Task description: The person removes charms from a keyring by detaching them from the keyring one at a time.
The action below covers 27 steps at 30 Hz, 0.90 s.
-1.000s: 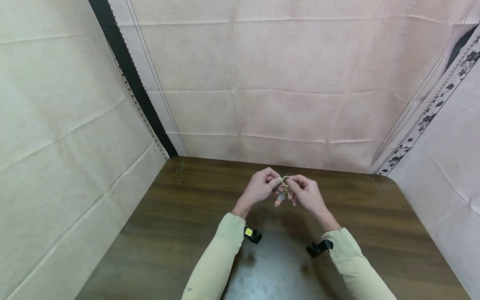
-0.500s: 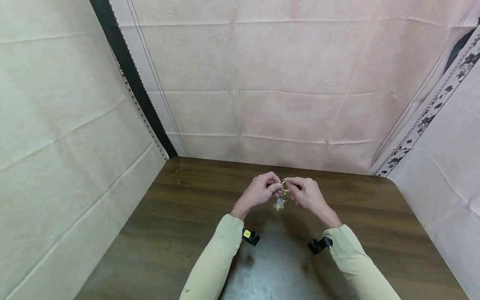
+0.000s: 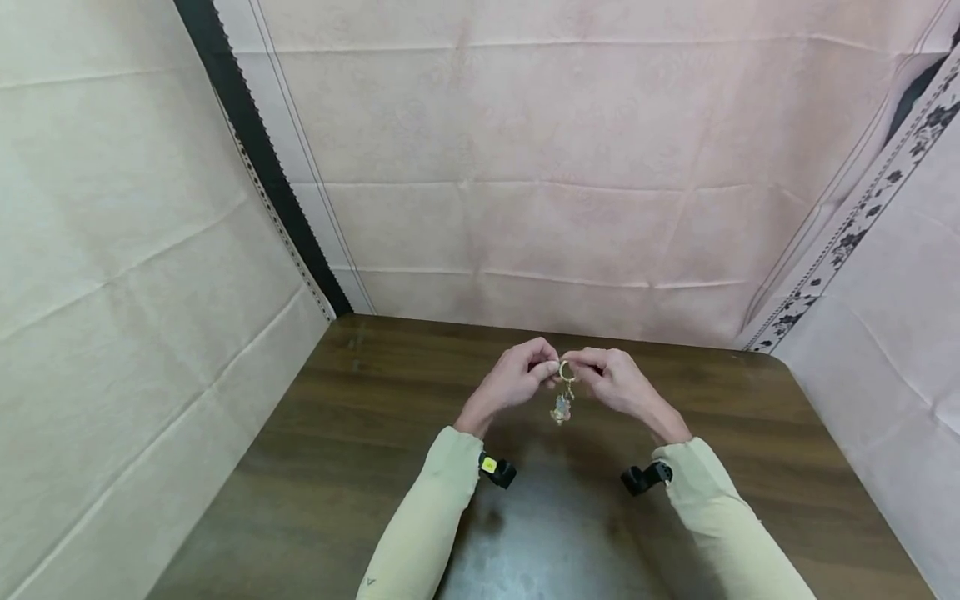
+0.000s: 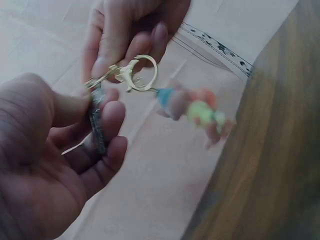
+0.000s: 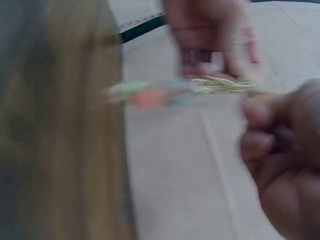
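Observation:
A keychain hangs between both hands in the head view. Its gold key ring (image 3: 567,372) is pinched by my right hand (image 3: 617,385) between thumb and fingers. My left hand (image 3: 517,377) grips the other side; in the left wrist view its thumb and fingers hold thin grey metal pieces (image 4: 97,122), seen edge-on, that look like keys. A gold clasp with a round ring (image 4: 155,75) joins a charm (image 4: 200,107) in blue, orange and yellow-green. That charm dangles below the hands, blurred in both wrist views.
Beneath the hands lies a brown wooden table (image 3: 375,433). Pale cloth (image 3: 562,208) covers the wall behind it, with more cloth (image 3: 135,292) on the left and a flower-edged one (image 3: 885,333) on the right. Black wrist cameras (image 3: 647,477) sit at both cuffs.
The charm has swung and turned, and now hangs more nearly straight down. Both hands have shifted slightly but keep hold of the keychain.

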Available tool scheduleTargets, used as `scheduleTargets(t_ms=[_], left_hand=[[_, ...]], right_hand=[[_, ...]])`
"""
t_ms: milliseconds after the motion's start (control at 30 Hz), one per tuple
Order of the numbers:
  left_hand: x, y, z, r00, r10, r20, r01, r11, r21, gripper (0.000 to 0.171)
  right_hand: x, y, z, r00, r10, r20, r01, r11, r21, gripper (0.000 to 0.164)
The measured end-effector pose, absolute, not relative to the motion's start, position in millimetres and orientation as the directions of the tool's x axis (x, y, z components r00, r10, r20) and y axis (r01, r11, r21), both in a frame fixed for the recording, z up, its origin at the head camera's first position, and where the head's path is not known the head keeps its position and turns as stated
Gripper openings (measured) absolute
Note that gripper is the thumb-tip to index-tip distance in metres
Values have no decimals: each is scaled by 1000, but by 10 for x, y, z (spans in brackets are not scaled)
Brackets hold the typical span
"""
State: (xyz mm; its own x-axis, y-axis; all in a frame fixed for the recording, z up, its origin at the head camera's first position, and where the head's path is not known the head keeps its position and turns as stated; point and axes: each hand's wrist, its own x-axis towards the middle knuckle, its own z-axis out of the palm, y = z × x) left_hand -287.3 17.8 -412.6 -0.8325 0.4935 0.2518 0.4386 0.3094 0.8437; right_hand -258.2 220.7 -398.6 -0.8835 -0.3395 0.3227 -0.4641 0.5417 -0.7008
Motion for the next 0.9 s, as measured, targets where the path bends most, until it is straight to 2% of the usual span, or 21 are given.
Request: scheduleTargets(t_ms=[133, 200, 300, 400, 600, 667, 767, 900], left_hand=[[-2859, 252, -4104, -864, 396, 309, 434, 277, 857, 5], [-2848, 296, -4113, -877, 355, 324, 425, 256, 868, 7], [-2825, 347, -4136, -892, 310, 328, 404, 224, 887, 8], [-2798, 372, -4156, -901, 289, 324, 388, 202, 899, 8], [-2781, 397, -4197, -895, 307, 325, 399, 221, 890, 9], [-2777, 399, -4203, -886, 314, 340, 423, 251, 871, 8], [-2767, 392, -4203, -872, 315, 376, 468, 304, 830, 7], [-2758, 353, -4202, -857, 331, 395, 502, 359, 787, 4]], right_hand=[[-2554, 2108, -4076, -950, -136, 281, -311, 322, -894, 27], [-2538, 2066, -4110, -964, -60, 259, -266, 213, -940, 30], [-2528, 2024, -4158, -965, -3, 263, -261, 137, -956, 30], [-2523, 1976, -4182, -959, 10, 285, -281, 120, -952, 29], [-2434, 1879, -4116, -959, 66, 275, -274, 31, -961, 28], [-2376, 1840, -4043, -954, 91, 286, -283, 53, -958, 27], [-2322, 1802, -3942, -934, 116, 339, -314, 191, -930, 24], [-2361, 1852, -3905, -923, 62, 380, -336, 354, -873, 22]])
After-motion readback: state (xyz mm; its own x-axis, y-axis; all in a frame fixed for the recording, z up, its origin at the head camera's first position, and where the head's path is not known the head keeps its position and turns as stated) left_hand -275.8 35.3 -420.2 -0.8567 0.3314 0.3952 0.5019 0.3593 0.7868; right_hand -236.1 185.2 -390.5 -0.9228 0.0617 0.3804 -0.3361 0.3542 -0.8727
